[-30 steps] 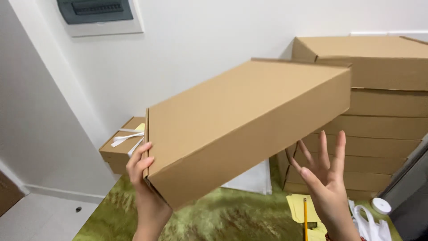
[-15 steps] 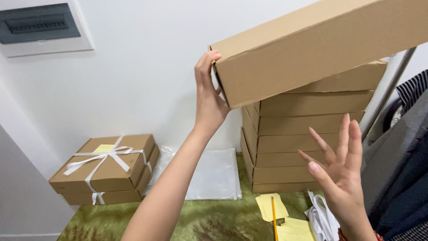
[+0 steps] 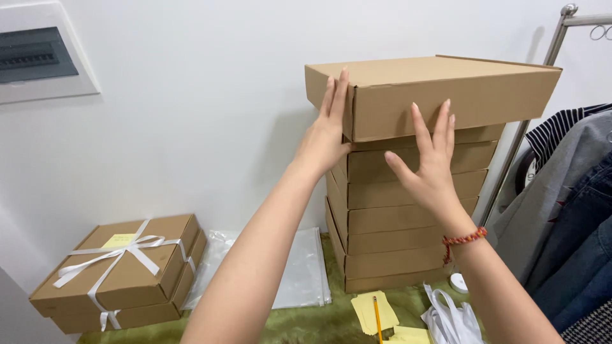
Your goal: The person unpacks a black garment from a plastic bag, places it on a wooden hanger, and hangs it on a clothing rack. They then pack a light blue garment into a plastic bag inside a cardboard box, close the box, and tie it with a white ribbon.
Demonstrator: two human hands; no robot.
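Palms lay flat and open, left hand (image 3: pixel 326 137) and right hand (image 3: pixel 428 164) pressing the top cardboard box (image 3: pixel 440 92) above the stacked boxes (image 3: pixel 395 245).

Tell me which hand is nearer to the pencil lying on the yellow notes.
Right. The right hand presses the front of the top box, almost directly above the pencil; the left hand is at the box's left corner, farther left and higher.

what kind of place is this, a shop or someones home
Most likely a room at home used for packing orders, though a shop's back room is possible. A stack of flat cardboard boxes stands against the wall, a ribbon-tied box sits on the green rug, and clothes hang on a rail.
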